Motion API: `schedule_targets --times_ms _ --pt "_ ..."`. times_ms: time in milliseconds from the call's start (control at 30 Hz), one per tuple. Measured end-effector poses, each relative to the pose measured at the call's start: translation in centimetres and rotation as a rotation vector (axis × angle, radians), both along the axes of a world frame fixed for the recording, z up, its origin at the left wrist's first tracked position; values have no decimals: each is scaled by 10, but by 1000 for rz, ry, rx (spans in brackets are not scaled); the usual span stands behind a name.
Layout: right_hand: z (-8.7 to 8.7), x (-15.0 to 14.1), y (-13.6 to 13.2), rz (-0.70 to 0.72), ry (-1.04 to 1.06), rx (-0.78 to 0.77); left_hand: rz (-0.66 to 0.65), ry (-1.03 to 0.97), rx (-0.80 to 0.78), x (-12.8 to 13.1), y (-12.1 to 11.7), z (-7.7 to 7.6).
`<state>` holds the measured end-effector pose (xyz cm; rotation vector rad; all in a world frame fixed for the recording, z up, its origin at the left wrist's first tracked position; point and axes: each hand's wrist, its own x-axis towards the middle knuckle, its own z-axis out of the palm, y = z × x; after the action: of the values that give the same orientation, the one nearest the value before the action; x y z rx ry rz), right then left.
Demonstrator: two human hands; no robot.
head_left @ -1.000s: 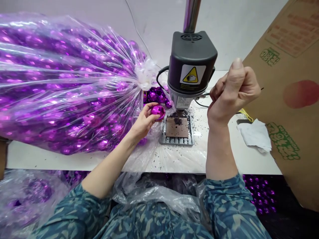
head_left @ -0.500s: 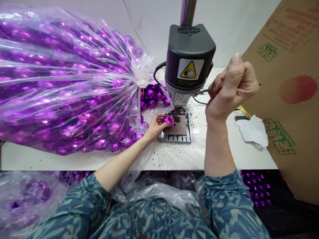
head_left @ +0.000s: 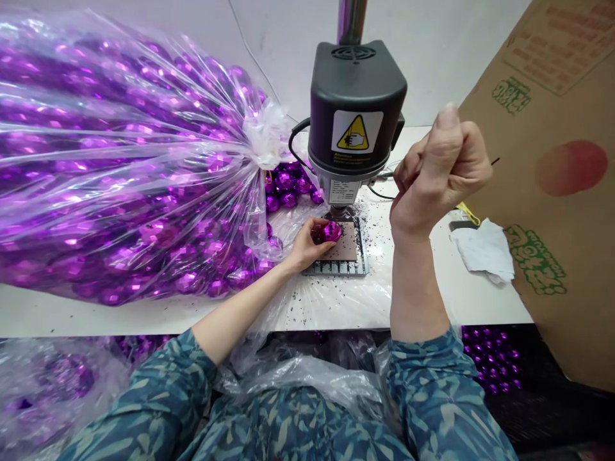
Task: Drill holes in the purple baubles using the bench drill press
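My left hand (head_left: pixel 306 242) is closed on a shiny purple faceted ball (head_left: pixel 330 232) and holds it on the small metal base plate (head_left: pixel 339 257) directly under the spindle of a black bench drill press (head_left: pixel 355 115). My right hand (head_left: pixel 439 171) is a raised fist wrapped round the thin lever handle of the press, to the right of the machine head. A big clear plastic bag (head_left: pixel 120 166) stuffed with the same purple balls lies on the white table at my left, its knotted neck beside the machine.
Loose purple balls (head_left: pixel 288 186) lie behind the plate. Dark shavings speckle the white table (head_left: pixel 72 314). A brown cardboard box (head_left: pixel 552 192) leans at the right, with a white cloth (head_left: pixel 483 250) by it. More bagged purple balls (head_left: pixel 490 362) lie below the table edge.
My left hand carried the purple ball from beside the bag onto the base plate under the spindle. The right fist stayed on the lever and the view drifted slightly.
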<state>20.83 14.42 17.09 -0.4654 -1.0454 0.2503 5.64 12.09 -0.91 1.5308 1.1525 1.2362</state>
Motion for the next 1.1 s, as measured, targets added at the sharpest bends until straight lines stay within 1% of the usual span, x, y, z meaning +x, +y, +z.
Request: schedule_targets --times_ms 67,133,200,267,300,367,433,500,633,800,967,1100 --pt "-1 0 0 10 -4 -2 2 58 79 4 -3 -2" --pt "-1 0 0 22 -1 2 11 66 127 9 -7 -5" --pt "-2 0 0 14 -4 20 11 30 120 14 -9 -8" --pt "-2 0 0 -18 -28 27 37 -42 63 19 -11 -11" --pt "-3 0 0 -38 -42 20 74 -87 29 21 -12 -12" --pt "-3 0 -1 -68 -65 -4 189 -172 -29 24 -15 -14" --pt "-4 0 -1 -75 -68 -16 285 -218 -61 27 -18 -14" --pt "-4 0 -2 -52 -52 -2 316 -226 -69 28 -21 -13" --pt "-3 0 -4 -5 -22 19 272 -187 -67 25 -20 -8" --pt "-2 0 -5 -48 -63 -24 141 -153 -23 21 -14 -5" --pt "-5 -1 -5 -96 -73 -4 123 -156 -20 20 -12 -9" --pt "-13 -2 -12 -143 -62 10 121 -157 -12 21 -12 -10"
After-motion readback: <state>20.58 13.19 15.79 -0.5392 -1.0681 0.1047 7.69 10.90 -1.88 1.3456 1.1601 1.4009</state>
